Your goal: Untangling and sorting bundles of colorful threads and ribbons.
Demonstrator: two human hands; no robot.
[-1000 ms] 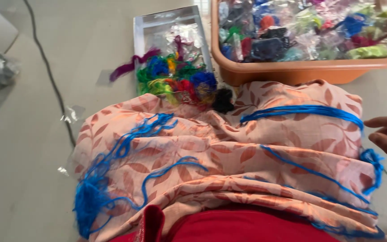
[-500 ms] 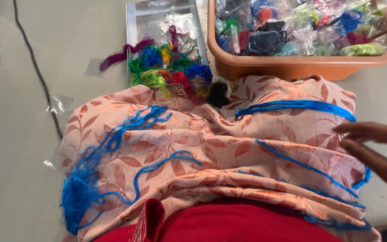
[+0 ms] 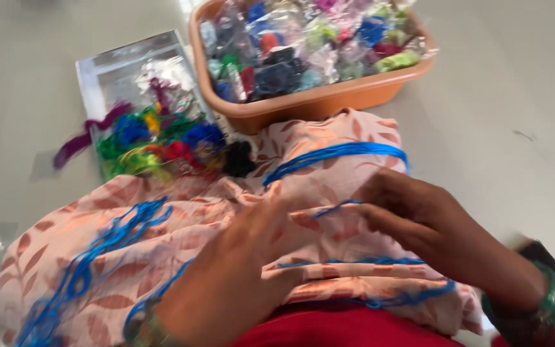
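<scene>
The floor (image 3: 502,128) is pale, smooth and greyish, and the person sits on it with a peach cloth (image 3: 226,218) printed with darker leaf shapes spread over the lap. A strip of red fabric (image 3: 348,328) shows below the cloth, nearest the camera. Little of the room beyond the floor comes into view.

Two hands are at work. The left hand (image 3: 226,283) lies on the cloth with its fingers loosely bent, blurred by motion, so whether it pinches anything I cannot tell. The right hand (image 3: 431,225) is spread open, fingers stretched toward the middle of the cloth, and a short bit of blue thread (image 3: 335,154) runs just at its fingertips; it does not look closed on it. There are bangles (image 3: 547,302) on the right wrist, green among them.

The blue thread trails over the cloth in several long strands: one thick band across the top near the tub, thinner lines across the middle and lower edge, and a tangled bunch at the left side.

There are two containers. One orange plastic tub (image 3: 329,103) stands just beyond the cloth, packed with small clear packets of coloured thread, too many and too blurred to count. To its left lies one flat clear tray (image 3: 104,71), holding a heap of loose threads (image 3: 149,144) in green, blue, red, yellow and purple, with a purple piece hanging out over its left side. A small black tuft (image 3: 239,160) sits between the tray and the cloth.
</scene>
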